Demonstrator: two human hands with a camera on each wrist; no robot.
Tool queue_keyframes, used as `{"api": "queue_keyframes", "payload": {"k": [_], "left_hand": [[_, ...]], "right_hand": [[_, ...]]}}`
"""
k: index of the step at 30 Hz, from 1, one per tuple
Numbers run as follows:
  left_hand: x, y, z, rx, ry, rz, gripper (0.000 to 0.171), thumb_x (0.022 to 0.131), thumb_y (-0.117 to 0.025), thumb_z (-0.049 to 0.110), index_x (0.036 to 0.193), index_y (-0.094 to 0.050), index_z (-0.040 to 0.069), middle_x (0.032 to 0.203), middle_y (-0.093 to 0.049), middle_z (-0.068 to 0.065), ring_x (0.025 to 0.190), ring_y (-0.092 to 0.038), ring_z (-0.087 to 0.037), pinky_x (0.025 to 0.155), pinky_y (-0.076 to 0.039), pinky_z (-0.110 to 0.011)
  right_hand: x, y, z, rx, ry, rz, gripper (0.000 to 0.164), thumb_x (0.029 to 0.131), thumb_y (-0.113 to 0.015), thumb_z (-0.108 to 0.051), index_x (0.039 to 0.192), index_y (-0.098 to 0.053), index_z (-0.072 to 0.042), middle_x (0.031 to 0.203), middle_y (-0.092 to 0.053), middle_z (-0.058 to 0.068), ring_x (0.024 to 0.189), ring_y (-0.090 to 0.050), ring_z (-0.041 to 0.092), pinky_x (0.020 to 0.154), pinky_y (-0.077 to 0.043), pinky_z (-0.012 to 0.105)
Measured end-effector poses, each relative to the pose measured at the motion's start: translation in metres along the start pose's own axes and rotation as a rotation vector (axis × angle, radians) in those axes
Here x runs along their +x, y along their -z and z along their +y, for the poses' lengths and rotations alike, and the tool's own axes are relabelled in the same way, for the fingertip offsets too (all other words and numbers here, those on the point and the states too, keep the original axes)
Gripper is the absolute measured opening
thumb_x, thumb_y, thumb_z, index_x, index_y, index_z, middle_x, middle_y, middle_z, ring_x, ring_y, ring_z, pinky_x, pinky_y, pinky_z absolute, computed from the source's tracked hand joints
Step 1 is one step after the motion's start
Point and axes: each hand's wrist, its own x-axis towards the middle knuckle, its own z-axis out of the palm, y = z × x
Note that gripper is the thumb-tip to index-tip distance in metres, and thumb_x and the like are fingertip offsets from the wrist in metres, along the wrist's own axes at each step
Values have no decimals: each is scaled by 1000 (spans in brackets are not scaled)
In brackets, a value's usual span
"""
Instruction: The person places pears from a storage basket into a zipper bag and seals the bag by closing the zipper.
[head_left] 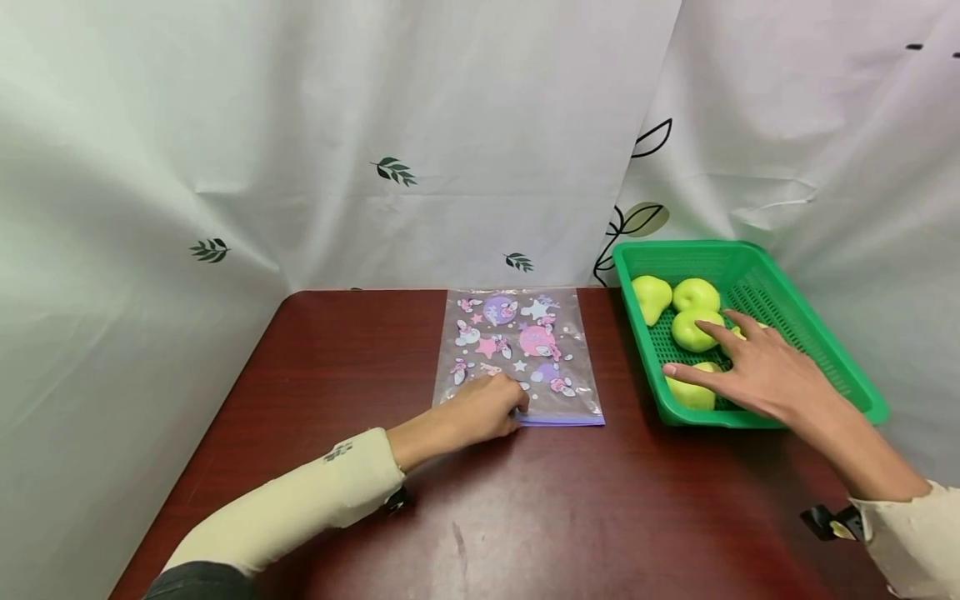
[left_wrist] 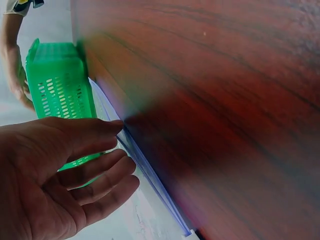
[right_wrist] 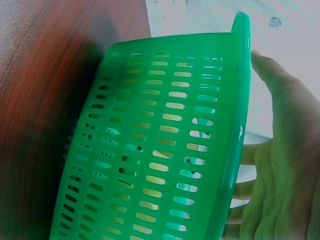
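Note:
A clear zip bag (head_left: 517, 350) with pink and purple cartoon prints lies flat at the back middle of the table. At its purple zip edge (left_wrist: 150, 175), my left hand (head_left: 480, 408) pinches the strip between thumb and forefinger, the other fingers loosely bent. Over the green basket (head_left: 817, 350), my right hand (head_left: 772, 375) spreads its fingers and thumb above the fruit. Inside are a yellow-green pear (head_left: 651, 298) and several rounder fruits, among them one round green fruit (head_left: 696, 330) by the right fingertips. The right hand partly covers others.
The dark red-brown wooden table (head_left: 600, 517) runs back to a white curtain (head_left: 450, 125) with leaf prints, which also hangs at both sides. The basket has tall perforated walls (right_wrist: 150, 125) and stands at the table's right, to the right of the bag.

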Motion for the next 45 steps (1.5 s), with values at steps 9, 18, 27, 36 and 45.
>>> {"api": "queue_keyframes", "payload": {"k": [9,18,27,36,45], "left_hand": [[18,-31,-36,-78,-62,-8,21,91,-82,9,75,-77,20,73,-70,11,66,-56,-5,55,-57,-25],[38,-60,-66,-111,-80,-5,31,89,-81,9,68,-74,31,68,-67,20,64,-60,2,55,-53,-11],[38,-56,-60,-230,-14,-34,23,86,-82,12,69,-77,27,65,-69,18,56,-60,4,49,-55,-11],[20,-22,-22,-425,172,-104,21,88,-71,-4,72,-75,9,56,-72,0,44,-71,-11,45,-65,-23],[8,2,4,-618,387,-175,25,94,-72,-10,73,-71,2,58,-74,-11,50,-77,-20,51,-71,-29]], "right_hand": [[-9,-3,-6,-7,-18,9,110,101,-57,-86,171,-44,-2,173,-33,41,154,-32,72,105,-46,97],[-15,-5,-9,-13,-14,12,103,105,-51,-84,165,-53,0,166,-47,38,150,-40,69,102,-50,93],[-11,-4,-4,-36,57,-23,79,119,-41,-62,160,-58,5,157,-56,43,143,-55,64,96,-59,83],[-8,-4,0,19,203,-65,52,116,-64,-30,145,-66,13,139,-73,36,130,-69,59,103,-64,74],[-6,-3,4,64,292,-121,39,113,-70,-21,138,-73,9,126,-82,18,115,-78,43,94,-69,64]]}}
